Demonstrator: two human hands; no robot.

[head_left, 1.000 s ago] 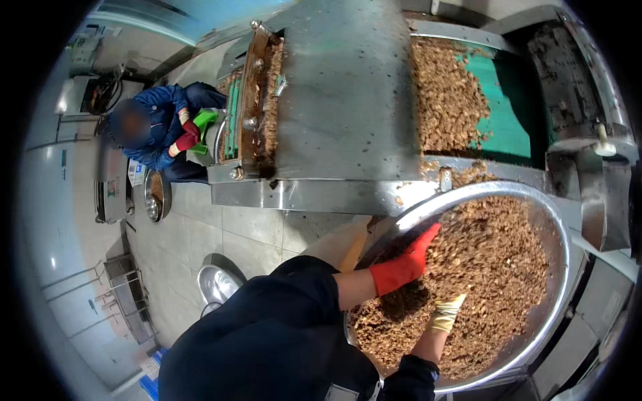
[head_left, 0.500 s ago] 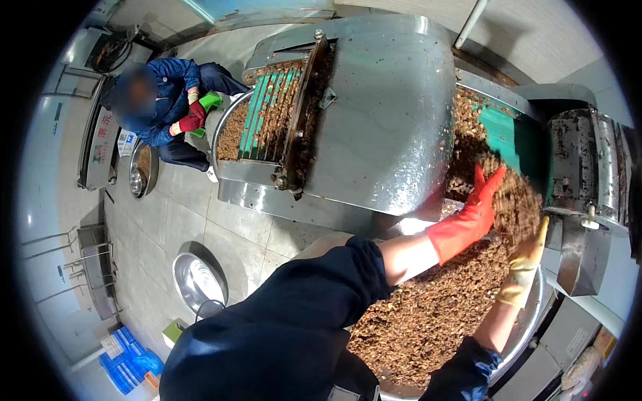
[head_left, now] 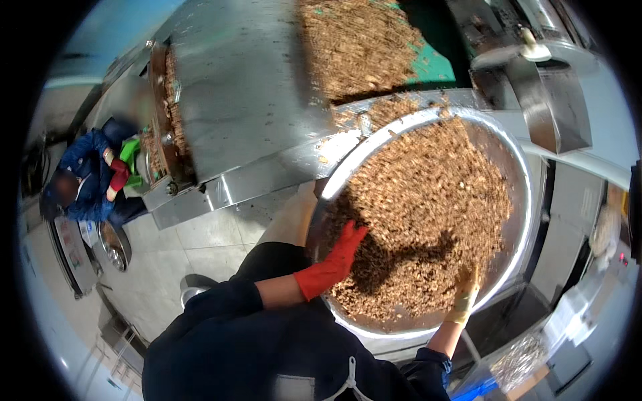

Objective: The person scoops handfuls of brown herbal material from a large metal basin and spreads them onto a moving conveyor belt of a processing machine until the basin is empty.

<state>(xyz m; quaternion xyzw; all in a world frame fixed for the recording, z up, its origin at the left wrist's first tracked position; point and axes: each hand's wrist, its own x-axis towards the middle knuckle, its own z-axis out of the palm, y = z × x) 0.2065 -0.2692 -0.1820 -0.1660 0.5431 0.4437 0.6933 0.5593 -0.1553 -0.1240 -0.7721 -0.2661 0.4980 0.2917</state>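
Two gloved hands at brown pieces (head_left: 428, 187) heaped in a metal basin (head_left: 529, 200). Red left hand (head_left: 334, 260): fingers slightly spread. Yellow right hand (head_left: 466, 292), near right: finger state cannot be told. Step judged: gathering; lifting would need cupped palms. Green belt (head_left: 433, 63) far; co-worker (head_left: 87, 167) far left; tiled floor (head_left: 215, 227).

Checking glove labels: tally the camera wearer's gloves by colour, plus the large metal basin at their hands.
Red glove, on the left hand: 1
Yellow glove, on the right hand: 1
Large metal basin: 1
Total: 3
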